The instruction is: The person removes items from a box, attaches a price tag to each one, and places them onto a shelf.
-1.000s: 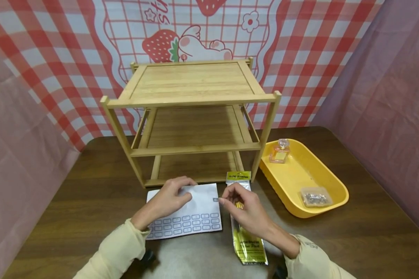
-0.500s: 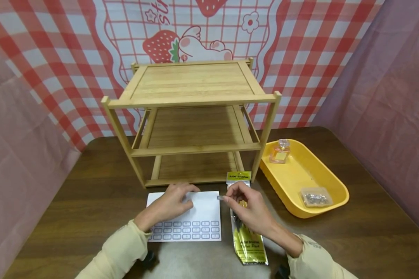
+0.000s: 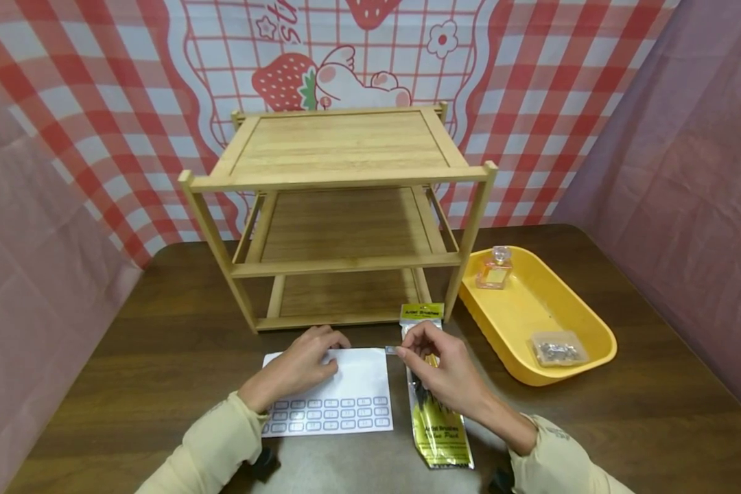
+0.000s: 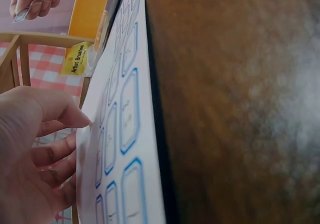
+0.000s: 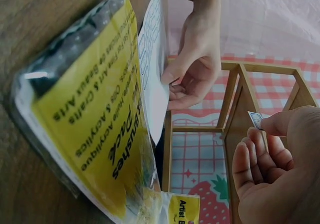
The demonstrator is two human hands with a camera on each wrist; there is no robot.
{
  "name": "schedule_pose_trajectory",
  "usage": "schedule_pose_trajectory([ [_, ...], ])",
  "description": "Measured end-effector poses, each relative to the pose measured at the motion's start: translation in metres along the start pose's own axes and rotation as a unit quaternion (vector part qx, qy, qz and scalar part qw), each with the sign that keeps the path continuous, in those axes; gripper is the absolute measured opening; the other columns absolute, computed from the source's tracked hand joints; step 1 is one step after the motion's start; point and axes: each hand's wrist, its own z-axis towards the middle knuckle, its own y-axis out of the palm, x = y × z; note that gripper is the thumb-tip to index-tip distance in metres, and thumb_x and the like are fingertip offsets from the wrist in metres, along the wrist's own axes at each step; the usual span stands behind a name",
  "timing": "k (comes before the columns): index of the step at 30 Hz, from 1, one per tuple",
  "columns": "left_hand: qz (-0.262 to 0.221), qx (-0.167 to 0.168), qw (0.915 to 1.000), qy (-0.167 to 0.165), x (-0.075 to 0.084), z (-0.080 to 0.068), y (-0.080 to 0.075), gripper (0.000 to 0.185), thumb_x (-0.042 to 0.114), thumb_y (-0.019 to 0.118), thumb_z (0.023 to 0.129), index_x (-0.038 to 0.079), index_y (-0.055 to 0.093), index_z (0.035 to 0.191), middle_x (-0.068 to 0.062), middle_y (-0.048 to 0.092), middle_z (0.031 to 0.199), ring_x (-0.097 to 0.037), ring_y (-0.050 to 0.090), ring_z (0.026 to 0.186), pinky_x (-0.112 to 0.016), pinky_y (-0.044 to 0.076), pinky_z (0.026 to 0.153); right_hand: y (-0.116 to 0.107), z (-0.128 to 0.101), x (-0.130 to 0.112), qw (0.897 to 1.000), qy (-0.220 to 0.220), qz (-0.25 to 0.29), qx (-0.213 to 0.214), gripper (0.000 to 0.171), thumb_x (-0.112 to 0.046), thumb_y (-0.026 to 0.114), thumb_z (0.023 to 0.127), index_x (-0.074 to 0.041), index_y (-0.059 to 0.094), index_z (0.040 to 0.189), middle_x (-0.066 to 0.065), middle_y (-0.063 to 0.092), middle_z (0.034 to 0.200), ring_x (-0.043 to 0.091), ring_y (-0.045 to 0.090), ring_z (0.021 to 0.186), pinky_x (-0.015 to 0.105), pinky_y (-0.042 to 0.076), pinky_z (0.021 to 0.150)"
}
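A white sticker sheet (image 3: 346, 398) with rows of blue-outlined labels lies on the brown table in front of a wooden shelf unit (image 3: 339, 206). My left hand (image 3: 326, 357) holds the sheet's far left edge, thumb on top (image 4: 75, 118). My right hand (image 3: 401, 350) hovers just right of the sheet and pinches one small peeled label (image 3: 391, 350) between thumb and forefinger; the label (image 5: 255, 119) also shows in the right wrist view. Under that hand lies a yellow artist-brush packet (image 3: 437, 425), seen close up as the brush packet (image 5: 95, 129).
A yellow tray (image 3: 593, 322) at the right holds a small perfume bottle (image 3: 495, 269) and a clear bag of metal bits (image 3: 557, 348). The shelf's three tiers are bare. Pink and checked cloth walls close in the table at the back and sides.
The sheet's raised far edge has come down flat and slid slightly toward me. My right hand has drawn the peeled label off the sheet and a little to the right.
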Motion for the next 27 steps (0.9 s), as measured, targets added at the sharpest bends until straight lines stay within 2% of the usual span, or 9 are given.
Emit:
schedule_pose_trajectory([
  [11, 0.009, 0.003, 0.9999, -0.013, -0.0020, -0.0009, 0.0002, 0.028, -0.004, 0.069, 0.084, 0.006, 0.073, 0.109, -0.005, 0.064, 0.099, -0.025, 0.061, 0.096, -0.041, 0.054, 0.081, 0.0002, 0.0003, 0.0011, 1.000, -0.004, -0.004, 0.003, 0.015, 0.002, 0.075, 0.092, -0.008, 0.064, 0.094, -0.005, 0.064, 0.084, 0.009, 0.057, 0.069, 0.024, 0.051, 0.058],
  [19, 0.012, 0.001, 0.9987, -0.050, 0.0014, -0.0017, 0.0019, 0.029, -0.003, 0.071, 0.083, 0.008, 0.073, 0.110, -0.004, 0.062, 0.101, -0.027, 0.058, 0.102, -0.045, 0.053, 0.085, -0.0006, 0.0001, 0.0014, 1.000, -0.005, -0.013, 0.008, 0.016, 0.003, 0.075, 0.091, -0.009, 0.065, 0.093, -0.006, 0.064, 0.085, 0.009, 0.057, 0.070, 0.025, 0.051, 0.059],
  [27, 0.015, 0.000, 0.9983, -0.057, 0.0027, -0.0031, 0.0019, 0.029, 0.000, 0.072, 0.084, 0.008, 0.072, 0.112, -0.005, 0.060, 0.102, -0.026, 0.056, 0.101, -0.044, 0.052, 0.084, -0.0022, 0.0000, 0.0022, 1.000, -0.001, -0.021, 0.009, 0.016, 0.001, 0.076, 0.092, -0.011, 0.065, 0.094, -0.006, 0.064, 0.085, 0.009, 0.058, 0.071, 0.025, 0.051, 0.060],
])
